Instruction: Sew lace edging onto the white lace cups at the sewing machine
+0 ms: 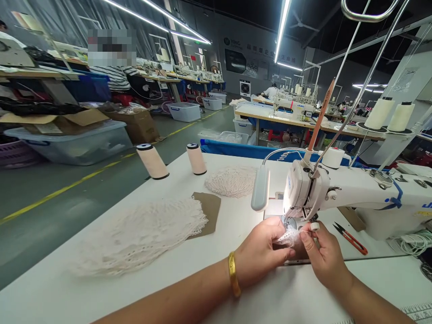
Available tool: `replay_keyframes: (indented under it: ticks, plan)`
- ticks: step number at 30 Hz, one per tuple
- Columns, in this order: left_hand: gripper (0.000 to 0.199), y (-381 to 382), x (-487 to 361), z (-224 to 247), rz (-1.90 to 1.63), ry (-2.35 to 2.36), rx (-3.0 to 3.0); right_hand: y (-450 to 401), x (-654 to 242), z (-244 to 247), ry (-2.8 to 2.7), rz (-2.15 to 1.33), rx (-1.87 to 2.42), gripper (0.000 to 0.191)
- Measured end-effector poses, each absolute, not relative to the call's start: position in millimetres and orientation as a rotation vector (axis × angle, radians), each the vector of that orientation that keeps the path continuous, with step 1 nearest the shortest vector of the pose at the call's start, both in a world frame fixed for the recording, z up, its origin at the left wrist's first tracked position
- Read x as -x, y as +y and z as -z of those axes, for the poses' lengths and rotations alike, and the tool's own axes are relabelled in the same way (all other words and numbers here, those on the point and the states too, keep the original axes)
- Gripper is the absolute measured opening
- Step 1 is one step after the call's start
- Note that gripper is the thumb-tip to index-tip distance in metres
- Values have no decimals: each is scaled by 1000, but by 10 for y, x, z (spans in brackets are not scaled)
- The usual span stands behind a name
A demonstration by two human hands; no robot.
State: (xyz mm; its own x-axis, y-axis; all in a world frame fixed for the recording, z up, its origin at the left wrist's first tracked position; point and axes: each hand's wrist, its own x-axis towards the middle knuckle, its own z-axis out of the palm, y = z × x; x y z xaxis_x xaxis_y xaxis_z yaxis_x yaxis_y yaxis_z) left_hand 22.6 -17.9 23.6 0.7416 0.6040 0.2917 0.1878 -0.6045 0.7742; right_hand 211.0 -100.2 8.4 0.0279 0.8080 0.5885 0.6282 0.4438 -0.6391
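A small piece of white lace (288, 236) lies under the lit needle area of a white sewing machine (340, 189). My left hand (261, 252), with a gold bangle at the wrist, pinches the lace from the left. Close by on the right, my right hand (324, 252) has thumb and forefinger pressed together at the lace's edge, where a thin thread seems to run; a white band circles one finger. Left of the machine, a large pile of white lace (135, 234) partly covers a brown board (211, 213). A smaller lace pile (231, 181) sits behind it.
Two thread cones (152, 162) (196, 159) stand at the table's far left edge. Red-handled snips (351, 238) lie right of my right hand. A lamp (260, 188) hangs beside the machine head. A ruler (418, 311) is at the lower right. A person in stripes (113, 77) sits at the back left.
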Motion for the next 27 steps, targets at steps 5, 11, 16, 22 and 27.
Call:
replay_keyframes:
  ticks: [5,11,16,22,27]
  plan:
    - [26,-191,-186,-221,-782,561,-2205,-1008,-2120,-80,-1696,-238,1260,19]
    - [19,-252,-108,-126,-991,555,-2469,-1036,-2159,-93,-1825,-200,1250,19]
    - [22,-334,-78,-50,-1069,358,-2658,-1082,-2227,-174,-2221,-80,1117,17]
    - [25,-369,-95,22,-1008,314,-2805,-1104,-2265,-253,-2424,-72,1138,20]
    - [29,-361,-103,15,-1012,351,-2844,-1083,-2294,-178,-2395,-75,1163,17]
